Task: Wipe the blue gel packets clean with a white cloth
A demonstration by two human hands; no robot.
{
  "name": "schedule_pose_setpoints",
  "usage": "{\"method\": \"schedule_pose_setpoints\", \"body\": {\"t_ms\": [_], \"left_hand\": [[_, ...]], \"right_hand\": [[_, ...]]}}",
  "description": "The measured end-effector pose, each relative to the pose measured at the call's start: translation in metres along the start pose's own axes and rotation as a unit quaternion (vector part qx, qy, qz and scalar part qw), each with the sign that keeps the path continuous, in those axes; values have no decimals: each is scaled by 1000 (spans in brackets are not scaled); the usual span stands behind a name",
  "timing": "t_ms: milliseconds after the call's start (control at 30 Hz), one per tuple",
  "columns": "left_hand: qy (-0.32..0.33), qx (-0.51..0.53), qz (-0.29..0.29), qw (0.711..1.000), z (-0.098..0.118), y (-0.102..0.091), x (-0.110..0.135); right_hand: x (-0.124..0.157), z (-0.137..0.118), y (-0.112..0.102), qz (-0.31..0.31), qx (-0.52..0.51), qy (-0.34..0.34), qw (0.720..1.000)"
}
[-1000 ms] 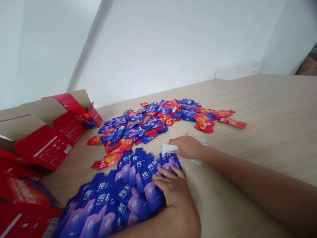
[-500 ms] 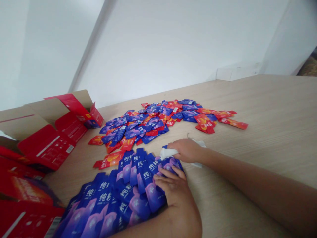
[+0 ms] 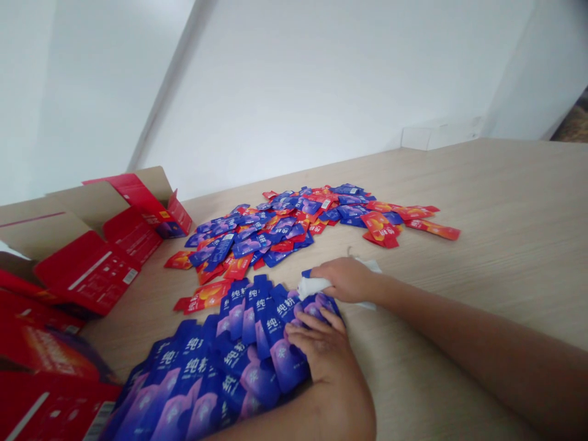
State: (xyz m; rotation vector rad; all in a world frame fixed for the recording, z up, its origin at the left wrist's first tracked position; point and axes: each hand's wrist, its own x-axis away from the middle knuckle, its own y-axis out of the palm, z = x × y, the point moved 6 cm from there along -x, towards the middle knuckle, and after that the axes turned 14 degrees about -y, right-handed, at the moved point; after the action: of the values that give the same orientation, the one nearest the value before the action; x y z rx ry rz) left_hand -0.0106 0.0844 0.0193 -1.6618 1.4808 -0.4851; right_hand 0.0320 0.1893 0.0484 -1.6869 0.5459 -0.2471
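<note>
Many blue sachets [image 3: 282, 361] under left hand [image 3: 316, 349], right hand [image 3: 346, 280] gripping cloth [image 3: 312, 286]

overlapping blue and purple sachets [image 3: 257, 373] with white chinese lettering, lying flat in fanned, slanted rows

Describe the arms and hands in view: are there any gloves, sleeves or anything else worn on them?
The left hand and right hand are bare, with no gloves, rings or bands visible. The left forearm and right forearm are bare too, with no sleeves, watch or markings in view.
</note>
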Motion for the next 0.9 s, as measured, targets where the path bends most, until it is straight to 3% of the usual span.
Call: {"method": "schedule_pose_setpoints", "body": {"t_ms": [100, 233, 367, 500, 667, 767, 900], "left_hand": [[-4, 21, -5, 1000, 1, 2, 0], [-16, 80, -24, 996, 0, 1, -1], [-24, 110, -32, 993, -2, 0, -1], [-21, 91, -19, 995, -3, -1, 0], [-17, 77, -14, 997, -3, -2, -1], [-24, 99, -28, 994, -3, -1, -2], [-24, 109, -32, 993, -2, 0, -2]], "right_hand": [[3, 9, -6, 19, 17, 37, 999], [4, 0, -14, 52, -5, 13, 999], [-1, -14, -5, 6, -21, -32, 999], [0, -5, 0, 0, 17, 22, 1000], [5, 9, -9, 24, 34, 70, 997], [4, -1, -17, 60, 10, 30, 998], [-2, -18, -7, 1, -27, -47, 999]]}}
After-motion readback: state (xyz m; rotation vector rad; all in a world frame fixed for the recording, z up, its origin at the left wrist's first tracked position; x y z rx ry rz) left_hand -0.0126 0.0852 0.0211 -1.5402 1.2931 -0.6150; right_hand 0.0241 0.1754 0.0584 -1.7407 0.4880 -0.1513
